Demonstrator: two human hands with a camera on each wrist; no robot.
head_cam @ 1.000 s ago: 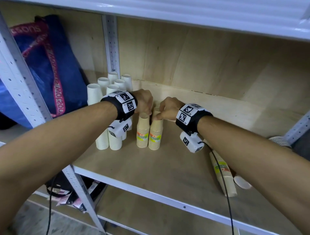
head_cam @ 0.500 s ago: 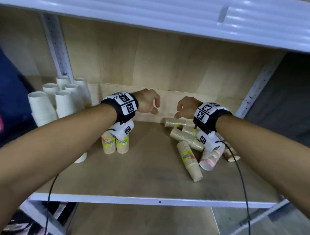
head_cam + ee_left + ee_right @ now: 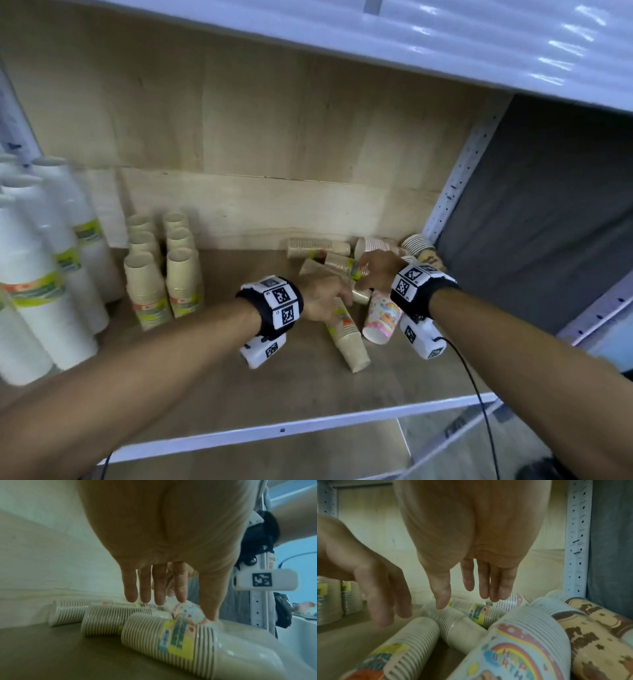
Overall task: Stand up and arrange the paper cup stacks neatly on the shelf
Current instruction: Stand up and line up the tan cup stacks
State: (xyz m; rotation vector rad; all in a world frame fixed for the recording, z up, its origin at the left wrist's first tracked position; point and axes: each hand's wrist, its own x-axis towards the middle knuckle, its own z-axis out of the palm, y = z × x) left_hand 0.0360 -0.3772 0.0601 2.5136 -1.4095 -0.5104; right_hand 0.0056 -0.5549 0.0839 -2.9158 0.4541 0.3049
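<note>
**Hands down over the fallen cups**

Hands that hung above the shelf half a second ago have dropped and moved right, onto the heap of toppled stacks. My left hand reaches forward with its fingers straight and together, pointing down at the fallen kraft stacks; the grip is open and holds nothing. The nearest kraft stack lies on its side just under that hand, its yellow label turned up, and my thumb comes down beside it and the rainbow birthday stack. My right hand hovers just behind, fingers loose and hanging, tips close above another lying kraft stack; from the wrist view they grip nothing. The brown printed stack lies at the far right against the upright post. Well to the left, the upright kraft stacks stand in two rows, with the tall white stacks beside them.
</note>
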